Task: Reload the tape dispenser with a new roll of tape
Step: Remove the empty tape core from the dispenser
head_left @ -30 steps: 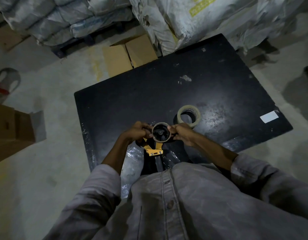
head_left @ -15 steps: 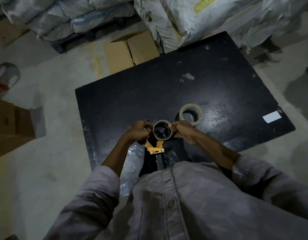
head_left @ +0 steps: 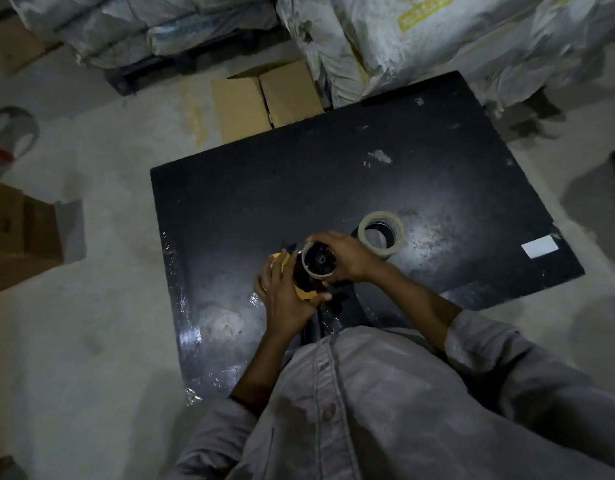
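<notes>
I hold a yellow and black tape dispenser over the near edge of the black table. My left hand grips its yellow body from below and the left. An empty, pale tape core sits on the dispenser's black spool, and my right hand curls round that core from the right. A fresh roll of beige tape lies flat on the table just beyond my right hand, touching nothing.
A white label lies at the table's right edge. Cardboard boxes stand behind the table, and another box sits on the floor at left. Large wrapped sacks are stacked at the back.
My left hand has shifted down and under the dispenser's yellow body. My right hand has closed over the core on the spool. The dispenser has tilted to the left.
</notes>
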A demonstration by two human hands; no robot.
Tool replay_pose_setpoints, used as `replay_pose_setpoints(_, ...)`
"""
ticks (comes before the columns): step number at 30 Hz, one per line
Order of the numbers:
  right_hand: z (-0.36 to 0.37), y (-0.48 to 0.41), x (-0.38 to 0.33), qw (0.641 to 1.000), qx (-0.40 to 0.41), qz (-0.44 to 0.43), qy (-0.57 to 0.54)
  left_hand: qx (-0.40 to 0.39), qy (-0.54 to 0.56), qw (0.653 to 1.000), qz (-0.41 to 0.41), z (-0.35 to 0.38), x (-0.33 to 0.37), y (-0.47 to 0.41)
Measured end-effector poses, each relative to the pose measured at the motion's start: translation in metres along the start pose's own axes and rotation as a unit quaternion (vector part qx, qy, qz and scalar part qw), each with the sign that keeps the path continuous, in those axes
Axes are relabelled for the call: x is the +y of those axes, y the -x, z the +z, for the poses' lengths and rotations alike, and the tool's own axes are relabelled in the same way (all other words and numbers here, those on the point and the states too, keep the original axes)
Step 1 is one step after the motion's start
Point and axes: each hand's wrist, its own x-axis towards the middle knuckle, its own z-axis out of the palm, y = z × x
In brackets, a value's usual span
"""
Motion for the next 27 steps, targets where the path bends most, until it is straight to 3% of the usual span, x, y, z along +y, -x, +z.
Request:
replay_pose_setpoints(6,-0.026,-0.002,-0.010,0.997,-0.031,-0.046,0.062,0.024,-0.106,0.994,-0.005,0.021,0.002,0.021)
replay_pose_setpoints(10,-0.037,-0.006,-0.013,0.993,-0.055,-0.058,0.091,0.044,-0.148,0.986,0.061,0.033,-0.011,0.026)
replay_pose_setpoints(14,-0.041,-0.004,-0.007,0.986,-0.075,-0.094,0.114,0.001,-0.206,0.975,0.087,0.033,-0.015,0.027)
replay_pose_setpoints(27,-0.038,-0.008,-0.014,0.975,-0.110,-0.126,0.144,-0.009,-0.223,0.971,0.090,0.028,-0.015,0.024)
